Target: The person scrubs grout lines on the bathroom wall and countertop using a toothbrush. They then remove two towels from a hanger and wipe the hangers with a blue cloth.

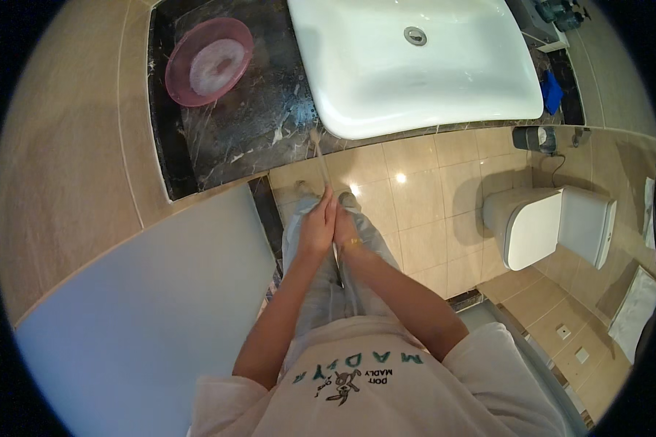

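A slim brush with a pale handle and a light brown tip points away from me, its tip near the front edge of the dark marble counter. My left hand and my right hand are pressed palm to palm, with the handle's lower end between them. On the counter's left part stands a pink plastic basin holding foamy, whitish water. A white washbasin with a metal drain lies beyond my hands to the right.
A bluish wet patch marks the counter beside the washbasin. A blue cloth-like item lies at its right end. To the right is a white toilet; at lower left, a smooth pale panel. Beige tiles cover the floor.
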Action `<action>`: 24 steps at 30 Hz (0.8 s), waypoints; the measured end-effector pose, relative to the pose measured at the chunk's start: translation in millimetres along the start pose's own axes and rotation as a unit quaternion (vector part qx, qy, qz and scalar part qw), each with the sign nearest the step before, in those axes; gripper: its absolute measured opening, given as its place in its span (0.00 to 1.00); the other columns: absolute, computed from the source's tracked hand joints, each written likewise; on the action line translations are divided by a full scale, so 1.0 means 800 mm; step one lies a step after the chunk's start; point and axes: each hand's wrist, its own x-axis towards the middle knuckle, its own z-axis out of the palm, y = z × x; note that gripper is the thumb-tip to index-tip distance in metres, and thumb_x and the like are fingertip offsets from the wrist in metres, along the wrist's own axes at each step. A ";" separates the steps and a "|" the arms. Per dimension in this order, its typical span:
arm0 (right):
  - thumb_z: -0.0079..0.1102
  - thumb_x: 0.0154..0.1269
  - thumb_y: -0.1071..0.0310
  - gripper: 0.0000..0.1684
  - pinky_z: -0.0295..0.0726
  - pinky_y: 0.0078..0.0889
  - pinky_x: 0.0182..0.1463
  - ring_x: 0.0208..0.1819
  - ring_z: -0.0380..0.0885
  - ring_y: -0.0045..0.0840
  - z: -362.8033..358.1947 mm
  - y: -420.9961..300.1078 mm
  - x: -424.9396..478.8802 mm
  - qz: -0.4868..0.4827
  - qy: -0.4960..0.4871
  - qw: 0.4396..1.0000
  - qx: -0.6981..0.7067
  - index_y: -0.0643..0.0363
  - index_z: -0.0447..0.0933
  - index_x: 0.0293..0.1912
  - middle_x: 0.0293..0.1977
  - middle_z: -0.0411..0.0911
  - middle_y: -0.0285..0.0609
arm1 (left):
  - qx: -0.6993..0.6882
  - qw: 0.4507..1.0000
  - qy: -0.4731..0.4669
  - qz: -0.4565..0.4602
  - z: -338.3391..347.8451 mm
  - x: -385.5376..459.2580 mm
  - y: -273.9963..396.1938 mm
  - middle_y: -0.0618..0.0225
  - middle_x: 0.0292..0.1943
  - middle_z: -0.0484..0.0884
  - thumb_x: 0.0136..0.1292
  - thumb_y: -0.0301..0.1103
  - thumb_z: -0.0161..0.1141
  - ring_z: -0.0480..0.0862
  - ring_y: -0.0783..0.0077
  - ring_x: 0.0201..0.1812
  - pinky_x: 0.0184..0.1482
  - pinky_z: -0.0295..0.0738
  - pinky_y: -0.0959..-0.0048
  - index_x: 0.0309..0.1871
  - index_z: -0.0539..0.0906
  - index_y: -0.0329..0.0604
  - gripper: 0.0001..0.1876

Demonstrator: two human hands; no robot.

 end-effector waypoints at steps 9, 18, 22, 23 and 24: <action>0.34 0.72 0.54 0.24 0.76 0.48 0.43 0.39 0.77 0.53 -0.002 -0.019 -0.029 -0.005 0.022 0.986 -0.162 0.64 0.69 0.49 0.42 0.77 0.62 | -0.039 0.998 0.008 0.055 0.009 -0.020 -0.028 0.49 0.49 0.79 0.73 0.45 0.41 0.80 0.49 0.49 0.50 0.74 0.64 0.67 0.66 0.54 0.22; 0.36 0.73 0.54 0.25 0.77 0.38 0.43 0.42 0.78 0.36 0.074 0.030 -0.009 -0.031 0.016 0.989 -0.143 0.63 0.69 0.55 0.43 0.79 0.50 | 0.000 0.999 0.009 0.036 -0.056 -0.013 -0.042 0.46 0.44 0.79 0.72 0.46 0.40 0.80 0.44 0.46 0.45 0.76 0.58 0.66 0.67 0.56 0.22; 0.43 0.68 0.59 0.19 0.78 0.49 0.38 0.36 0.79 0.52 0.084 0.007 0.032 0.003 -0.020 0.996 -0.084 0.64 0.69 0.49 0.37 0.78 0.60 | 0.006 1.000 -0.025 -0.010 -0.083 0.030 -0.033 0.48 0.44 0.80 0.72 0.47 0.40 0.80 0.44 0.46 0.45 0.76 0.57 0.68 0.64 0.60 0.22; 0.43 0.68 0.59 0.19 0.78 0.49 0.39 0.36 0.79 0.52 0.088 -0.003 0.051 0.037 -0.021 0.998 -0.053 0.65 0.69 0.49 0.37 0.78 0.60 | -0.003 0.999 -0.041 -0.035 -0.098 0.043 -0.012 0.48 0.44 0.80 0.72 0.47 0.40 0.80 0.44 0.46 0.45 0.76 0.56 0.68 0.64 0.61 0.22; 0.42 0.69 0.59 0.20 0.78 0.50 0.40 0.36 0.79 0.52 0.092 -0.010 0.059 0.070 -0.023 0.997 -0.021 0.65 0.69 0.50 0.38 0.78 0.60 | -0.012 0.997 -0.056 -0.061 -0.107 0.050 -0.003 0.49 0.45 0.80 0.72 0.47 0.40 0.80 0.44 0.45 0.45 0.76 0.56 0.68 0.63 0.61 0.23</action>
